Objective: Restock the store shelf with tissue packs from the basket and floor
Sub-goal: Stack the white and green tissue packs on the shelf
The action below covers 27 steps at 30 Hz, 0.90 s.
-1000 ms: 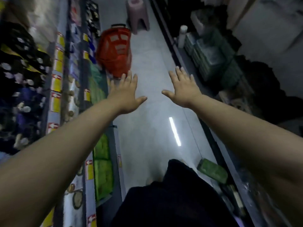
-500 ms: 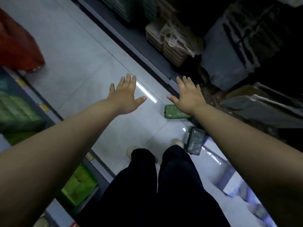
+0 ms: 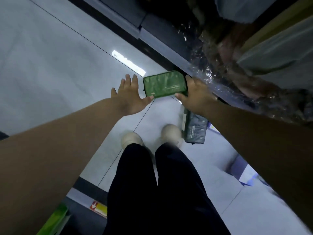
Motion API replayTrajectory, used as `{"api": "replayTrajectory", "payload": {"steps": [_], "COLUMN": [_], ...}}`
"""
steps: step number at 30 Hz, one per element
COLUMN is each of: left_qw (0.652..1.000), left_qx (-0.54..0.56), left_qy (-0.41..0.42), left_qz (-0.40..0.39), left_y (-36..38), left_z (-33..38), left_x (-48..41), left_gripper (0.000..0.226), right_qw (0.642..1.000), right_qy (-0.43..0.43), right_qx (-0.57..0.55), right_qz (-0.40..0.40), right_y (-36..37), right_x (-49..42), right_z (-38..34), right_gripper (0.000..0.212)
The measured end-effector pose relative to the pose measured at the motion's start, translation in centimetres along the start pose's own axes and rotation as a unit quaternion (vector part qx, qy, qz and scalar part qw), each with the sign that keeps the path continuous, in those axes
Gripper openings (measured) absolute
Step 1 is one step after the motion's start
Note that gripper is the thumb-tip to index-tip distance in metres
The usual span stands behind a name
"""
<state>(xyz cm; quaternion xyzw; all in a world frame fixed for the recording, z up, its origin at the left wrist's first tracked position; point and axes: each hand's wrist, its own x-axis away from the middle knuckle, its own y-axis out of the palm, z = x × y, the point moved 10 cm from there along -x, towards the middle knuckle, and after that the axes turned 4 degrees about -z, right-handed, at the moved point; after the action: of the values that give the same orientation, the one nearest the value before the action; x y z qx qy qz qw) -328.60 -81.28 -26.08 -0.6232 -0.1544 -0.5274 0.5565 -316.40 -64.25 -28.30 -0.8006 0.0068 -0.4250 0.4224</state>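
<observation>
A green tissue pack [image 3: 165, 83] lies on the pale floor beside the base of the right-hand shelf. My right hand [image 3: 196, 95] clasps its right end, thumb on the near edge and fingers over the far corner. My left hand [image 3: 130, 95] is spread flat just left of the pack, thumb tip touching its near left corner. A second, dark grey pack [image 3: 194, 131] lies on the floor under my right forearm, beside my right shoe. The basket is out of view.
The right-hand shelf base [image 3: 152, 36] runs diagonally behind the pack, with plastic-wrapped goods [image 3: 237, 73] above it. At the bottom left is the other shelf's edge with a price tag [image 3: 99, 207] and a light green pack [image 3: 55, 219]. My legs and shoes stand mid-aisle.
The view swung from the aisle and red basket down to the floor. Both hands dropped to the green pack; the right hand has taken hold of its right end.
</observation>
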Motion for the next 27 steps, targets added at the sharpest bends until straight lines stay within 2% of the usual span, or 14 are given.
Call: {"api": "replayTrajectory", "payload": {"steps": [6, 9, 11, 14, 18, 20, 22, 25, 27], "left_qw": [0.98, 0.961, 0.942, 0.913, 0.839, 0.81, 0.797, 0.783, 0.77], "left_qx": [0.179, 0.27, 0.331, 0.401, 0.527, 0.568, 0.587, 0.607, 0.623], "left_qy": [-0.041, -0.047, -0.061, -0.077, -0.134, -0.14, -0.135, -0.133, -0.134], "left_qz": [-0.074, -0.045, -0.02, 0.001, -0.021, -0.043, -0.051, -0.031, -0.011], "left_y": [10.2, 12.5, 13.1, 14.1, 16.5, 17.3, 17.2, 15.9, 14.1], "left_z": [-2.2, -2.5, -2.9, -3.7, -5.2, -5.4, -6.0, -8.2, -9.7], "left_x": [-9.9, -14.4, -17.0, -20.9, -23.0, -22.7, -21.5, -18.7, -16.2], "left_gripper": [0.097, 0.074, 0.054, 0.052, 0.052, 0.049, 0.043, 0.039, 0.025], "right_qw": [0.993, 0.978, 0.967, 0.955, 0.951, 0.942, 0.933, 0.924, 0.908], "right_qy": [0.066, 0.114, 0.139, 0.159, 0.212, 0.24, 0.237, 0.209, 0.205], "right_qx": [-0.087, -0.17, -0.215, -0.249, -0.222, -0.234, -0.272, -0.317, -0.364], "right_qz": [-0.047, -0.031, -0.006, 0.007, 0.02, 0.014, -0.004, 0.033, 0.043], "right_y": [10.1, 12.6, 13.3, 14.6, 15.8, 16.1, 16.1, 13.9, 12.4], "right_x": [-6.1, -8.9, -10.9, -14.2, -16.7, -16.6, -16.0, -14.2, -12.9], "right_z": [6.0, 8.4, 9.5, 10.1, 10.4, 10.5, 9.7, 7.9, 6.2], "right_gripper": [0.092, 0.085, 0.08, 0.079, 0.099, 0.09, 0.076, 0.056, 0.046]}}
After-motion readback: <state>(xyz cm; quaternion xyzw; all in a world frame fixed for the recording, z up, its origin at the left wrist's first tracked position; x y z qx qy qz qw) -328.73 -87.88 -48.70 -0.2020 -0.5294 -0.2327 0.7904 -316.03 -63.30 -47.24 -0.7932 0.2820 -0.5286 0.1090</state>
